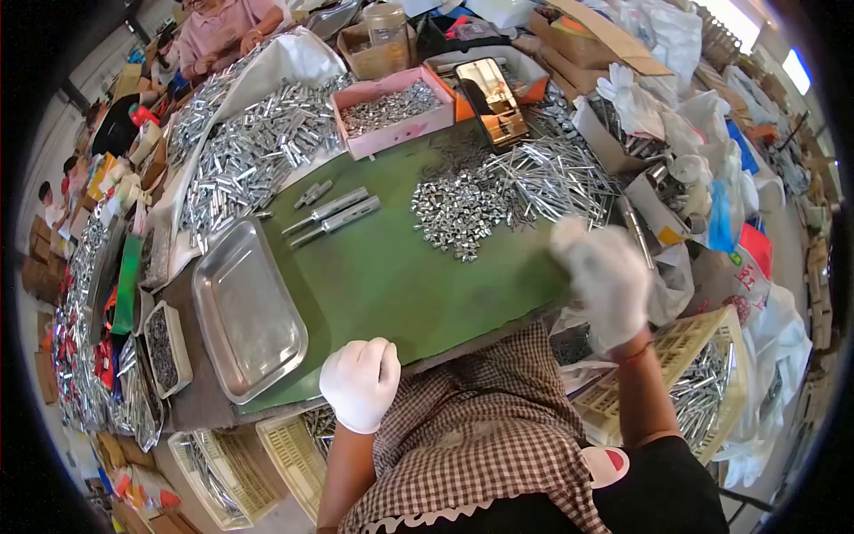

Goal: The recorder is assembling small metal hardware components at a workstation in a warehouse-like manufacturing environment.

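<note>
My left hand (360, 384), in a white glove, rests closed at the near edge of the green mat (382, 294). Its curled fingers hide whatever they may hold. My right hand (609, 280), also gloved, is smeared by motion over the mat's right side; its fingers cannot be made out. Just beyond it lie a heap of thin metal rods (556, 178) and a pile of small metal sleeves (458, 209). Two metal tools with thin shafts (342, 214) lie at the mat's left, beside a few short metal pieces (313, 193).
A shallow metal tray (249, 311) stands at left. Behind are a heap of metal tubes (258, 142), a pink box of small parts (391, 109) and a propped phone (492, 102). Yellow crates (721, 343) stand below the table. Another person (222, 36) sits across at far left.
</note>
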`<state>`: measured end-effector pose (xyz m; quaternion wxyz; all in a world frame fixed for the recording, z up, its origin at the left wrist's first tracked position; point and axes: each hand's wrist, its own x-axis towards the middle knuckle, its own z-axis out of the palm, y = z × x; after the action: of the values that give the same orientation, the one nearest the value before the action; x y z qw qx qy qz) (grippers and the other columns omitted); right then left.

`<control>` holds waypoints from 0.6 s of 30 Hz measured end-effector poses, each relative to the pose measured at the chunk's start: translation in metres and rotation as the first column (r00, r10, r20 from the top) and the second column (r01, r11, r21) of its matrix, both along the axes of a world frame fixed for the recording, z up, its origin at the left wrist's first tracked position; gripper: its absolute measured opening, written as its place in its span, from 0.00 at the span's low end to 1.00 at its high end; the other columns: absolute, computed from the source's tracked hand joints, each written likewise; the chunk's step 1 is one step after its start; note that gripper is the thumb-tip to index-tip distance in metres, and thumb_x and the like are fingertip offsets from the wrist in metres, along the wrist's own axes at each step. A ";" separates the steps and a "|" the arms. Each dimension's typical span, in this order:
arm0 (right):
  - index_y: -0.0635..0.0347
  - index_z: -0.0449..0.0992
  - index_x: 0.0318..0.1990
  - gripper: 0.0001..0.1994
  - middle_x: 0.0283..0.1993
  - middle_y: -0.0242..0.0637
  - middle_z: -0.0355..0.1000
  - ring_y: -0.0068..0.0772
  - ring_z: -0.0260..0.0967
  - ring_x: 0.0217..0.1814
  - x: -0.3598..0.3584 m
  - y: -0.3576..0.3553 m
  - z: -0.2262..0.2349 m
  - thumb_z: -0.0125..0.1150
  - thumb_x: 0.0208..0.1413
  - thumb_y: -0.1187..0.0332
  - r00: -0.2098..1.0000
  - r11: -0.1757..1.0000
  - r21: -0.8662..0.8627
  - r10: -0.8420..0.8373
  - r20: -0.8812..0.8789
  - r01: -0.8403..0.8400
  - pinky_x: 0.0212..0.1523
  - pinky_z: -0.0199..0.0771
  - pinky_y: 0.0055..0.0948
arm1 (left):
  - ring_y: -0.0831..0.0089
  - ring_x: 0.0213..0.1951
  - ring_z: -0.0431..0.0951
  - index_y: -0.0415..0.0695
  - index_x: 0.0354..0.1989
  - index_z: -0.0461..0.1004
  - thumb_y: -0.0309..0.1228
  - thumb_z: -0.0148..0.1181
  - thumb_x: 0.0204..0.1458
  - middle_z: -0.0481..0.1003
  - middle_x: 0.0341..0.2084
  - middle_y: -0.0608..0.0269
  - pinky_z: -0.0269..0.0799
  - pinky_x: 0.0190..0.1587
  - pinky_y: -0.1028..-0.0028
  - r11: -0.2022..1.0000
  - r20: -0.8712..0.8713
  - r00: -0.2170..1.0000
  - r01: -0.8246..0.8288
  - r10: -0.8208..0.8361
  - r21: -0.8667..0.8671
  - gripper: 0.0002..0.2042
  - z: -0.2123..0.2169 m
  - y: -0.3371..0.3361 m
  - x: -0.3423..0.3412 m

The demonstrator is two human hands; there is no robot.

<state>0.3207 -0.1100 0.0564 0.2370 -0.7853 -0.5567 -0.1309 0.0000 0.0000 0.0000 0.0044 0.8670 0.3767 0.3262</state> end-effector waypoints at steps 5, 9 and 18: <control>0.59 0.80 0.48 0.13 0.46 0.43 0.76 0.45 0.74 0.50 0.093 0.001 0.044 0.65 0.54 0.76 0.890 0.925 0.277 -0.342 0.301 0.261 0.54 0.73 0.36 | 0.61 0.21 0.75 0.49 0.27 0.78 0.28 0.69 0.45 0.73 0.21 0.63 0.69 0.24 0.64 0.999 0.011 0.999 0.033 -0.032 -0.022 0.05 0.007 -0.003 0.005; 0.62 0.79 0.52 0.16 0.50 0.45 0.75 0.45 0.72 0.55 0.098 0.005 0.035 0.63 0.55 0.78 0.882 0.873 0.401 -0.397 0.255 0.277 0.59 0.70 0.36 | 0.58 0.25 0.77 0.46 0.31 0.81 0.26 0.65 0.50 0.76 0.24 0.58 0.73 0.29 0.64 0.982 0.102 0.994 -0.013 0.033 -0.186 0.02 0.023 -0.002 0.012; 0.54 0.80 0.50 0.12 0.31 0.40 0.76 0.42 0.75 0.31 -0.050 0.037 -0.038 0.64 0.58 0.72 0.923 0.968 0.214 0.197 -0.331 -0.130 0.33 0.73 0.36 | 0.53 0.43 0.78 0.47 0.44 0.77 0.34 0.60 0.57 0.77 0.41 0.54 0.76 0.48 0.58 1.000 -0.258 0.966 -0.017 0.021 0.017 0.10 0.045 0.130 0.064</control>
<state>0.2706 -0.0730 0.0180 0.4154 -0.7207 -0.5546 -0.0208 0.0638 0.1298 0.0452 -0.0540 0.8985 0.3800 0.2131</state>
